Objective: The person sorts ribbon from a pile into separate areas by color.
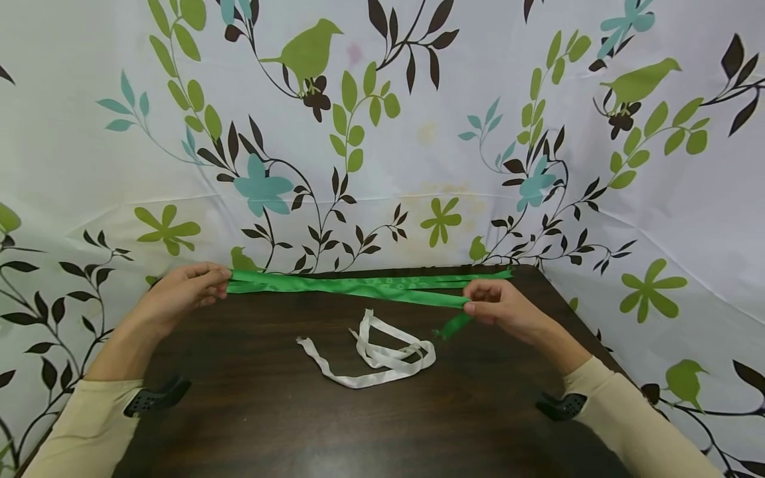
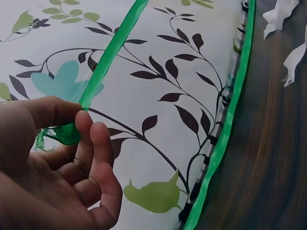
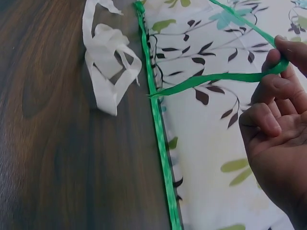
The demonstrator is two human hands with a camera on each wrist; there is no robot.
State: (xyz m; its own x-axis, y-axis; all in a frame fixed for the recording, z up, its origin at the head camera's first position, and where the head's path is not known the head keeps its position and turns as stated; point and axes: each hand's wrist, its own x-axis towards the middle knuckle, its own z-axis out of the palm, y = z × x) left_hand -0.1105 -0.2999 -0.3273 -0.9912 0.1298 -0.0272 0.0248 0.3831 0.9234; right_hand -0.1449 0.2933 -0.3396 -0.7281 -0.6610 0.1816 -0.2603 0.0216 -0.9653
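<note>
Glossy green fabric ribbon point(image 1: 427, 298), being held out btwn bare L. hand point(image 1: 182, 295) & bare R. hand point(image 1: 510, 309)

Head view. Ribbon: running from hand to hand nr back edge of dark brown wood-grain table point(image 1: 257, 418), sloping slightly down to the R. L. hand: pinching it nr one end. R. hand: pinching it at opp. side, short frayed tail point(image 1: 455, 326) hanging below the fingers. Narrow green strip point(image 3: 157, 117): lying along back edge, partly behind ribbon; whether same pc., can't tell. White fabric ribbon, loosely looped point(image 1: 361, 382): lying on table, nearer the wearer than the green. Long beige sleeves point(image 1: 84, 431): covering both forearms, black device point(image 1: 157, 396) sitting on each. Bkgd: white cloth w/ printed green birds, blue flowers & dark leaves point(image 1: 382, 179), hanging behind table.

L. wrist view. L. hand: gripping w/ thumb & fingertip pressed tog., ribbon caught btwn; other fingers curling loosely. Frayed end point(image 2: 48, 136) poking out below the pinch; long run rising to upper part of view. Strip: following table edge.

R. wrist view. R. hand: gripping w/ thumb & index closed on ribbon, which is bending at the pinch. One run leading up & away; tail drooping toward strip, its tip overlapping strip in view; contact, can't tell.
</note>
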